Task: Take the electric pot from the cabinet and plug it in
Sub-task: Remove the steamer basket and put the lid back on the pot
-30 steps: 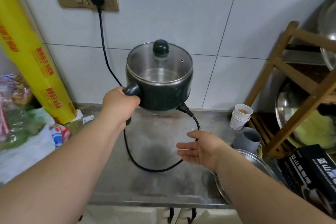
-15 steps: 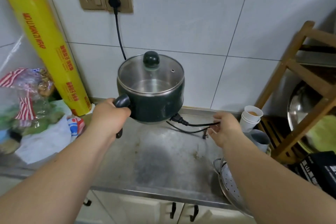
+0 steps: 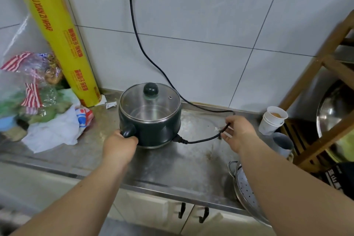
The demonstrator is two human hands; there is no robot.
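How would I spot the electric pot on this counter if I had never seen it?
Find the steel counter below the white tiled wall. Right of the tall yellow wrap roll sits the electric pot, its handle held by the left hand. It alone is dark green, with a glass lid and a black cord running to the wall socket.

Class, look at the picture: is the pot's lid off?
No, the glass lid with its dark knob sits on the pot, which the left hand holds by the handle.

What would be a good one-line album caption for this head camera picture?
Left hand grips the pot handle on the counter; right hand holds its plugged-in cord.
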